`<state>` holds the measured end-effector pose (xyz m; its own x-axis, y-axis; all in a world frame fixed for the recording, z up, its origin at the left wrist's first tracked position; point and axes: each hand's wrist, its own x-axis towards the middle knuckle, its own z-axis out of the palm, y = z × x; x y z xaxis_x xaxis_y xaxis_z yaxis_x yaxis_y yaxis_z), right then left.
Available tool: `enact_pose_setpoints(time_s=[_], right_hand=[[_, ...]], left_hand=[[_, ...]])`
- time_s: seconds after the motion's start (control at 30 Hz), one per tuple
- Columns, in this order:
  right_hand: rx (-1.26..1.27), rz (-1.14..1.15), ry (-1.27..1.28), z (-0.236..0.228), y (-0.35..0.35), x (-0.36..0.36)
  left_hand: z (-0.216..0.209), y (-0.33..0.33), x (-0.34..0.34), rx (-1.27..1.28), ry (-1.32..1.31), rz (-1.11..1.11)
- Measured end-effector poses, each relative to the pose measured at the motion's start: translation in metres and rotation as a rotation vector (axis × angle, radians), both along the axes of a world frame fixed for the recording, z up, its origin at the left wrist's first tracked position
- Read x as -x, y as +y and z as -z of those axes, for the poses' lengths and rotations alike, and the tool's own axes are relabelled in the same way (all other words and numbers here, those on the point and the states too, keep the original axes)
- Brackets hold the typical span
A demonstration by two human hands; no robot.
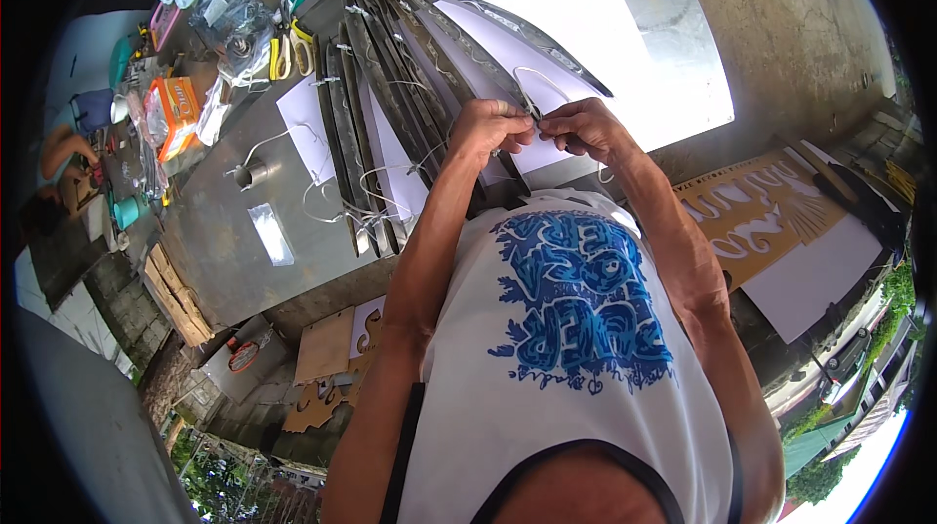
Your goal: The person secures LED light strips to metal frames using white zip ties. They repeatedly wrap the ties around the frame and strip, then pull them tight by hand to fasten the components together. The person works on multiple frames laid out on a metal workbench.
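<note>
My left hand (491, 130) and my right hand (589, 128) meet fingertip to fingertip over the near right end of a group of long, dark curved strips (415, 85). Both are closed in a pinch on a thin white cord (547, 73), which loops up between them; a loose end hangs below the right hand. The exact bit between the fingertips is too small to make out. More white cords are tied round the strips and trail from their left ends. White sheets (304, 124) lie under the strips.
On the metal table (210, 251) stand a short metal tube (251, 176) and a small clear packet (270, 234). Yellow-handled scissors (291, 51), an orange box (174, 116) and plastic bags crowd the far left. Cut-out brown boards (761, 212) lie at the right. Another person sits at far left.
</note>
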<state>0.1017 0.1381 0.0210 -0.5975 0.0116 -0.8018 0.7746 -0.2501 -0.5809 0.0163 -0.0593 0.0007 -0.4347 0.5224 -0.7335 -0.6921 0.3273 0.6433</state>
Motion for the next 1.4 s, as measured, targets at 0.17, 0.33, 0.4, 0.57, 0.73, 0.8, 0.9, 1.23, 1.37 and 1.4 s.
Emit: enact_pose_setpoints(time_s=[0.17, 0.33, 0.4, 0.57, 0.73, 0.8, 0.9, 1.23, 1.37, 1.4], right_hand=[[-0.018, 0.034, 0.014, -0.004, -0.004, -0.001], [-0.064, 0.101, 0.031, -0.005, -0.014, -0.002], [-0.095, 0.109, 0.044, -0.007, -0.019, -0.002], [-0.308, 0.052, 0.081, -0.016, -0.030, -0.003], [-0.548, -0.050, 0.234, -0.013, -0.039, -0.010], [-0.603, -0.142, 0.282, -0.018, -0.039, -0.013], [-0.659, -0.212, 0.335, -0.021, -0.037, -0.016], [-0.926, -0.268, 0.574, -0.003, -0.037, -0.024], [-1.037, -0.322, 0.592, -0.005, -0.044, -0.025], [-1.128, -0.353, 0.684, 0.011, -0.048, -0.028]], left_hand=[[-0.001, 0.000, -0.001, -0.011, 0.000, 0.000], [-0.004, -0.001, -0.001, -0.004, 0.012, 0.018], [-0.005, -0.001, -0.001, 0.007, 0.016, 0.023], [-0.001, -0.001, -0.002, -0.020, 0.016, 0.022], [0.001, 0.002, -0.003, -0.043, 0.013, 0.039], [0.001, 0.004, -0.004, -0.027, 0.010, 0.039], [-0.007, 0.007, -0.004, 0.016, 0.023, 0.032], [-0.008, 0.015, -0.004, 0.048, 0.030, 0.037], [0.000, 0.007, -0.005, -0.013, 0.063, 0.040], [0.013, -0.001, -0.008, -0.026, 0.038, 0.043]])
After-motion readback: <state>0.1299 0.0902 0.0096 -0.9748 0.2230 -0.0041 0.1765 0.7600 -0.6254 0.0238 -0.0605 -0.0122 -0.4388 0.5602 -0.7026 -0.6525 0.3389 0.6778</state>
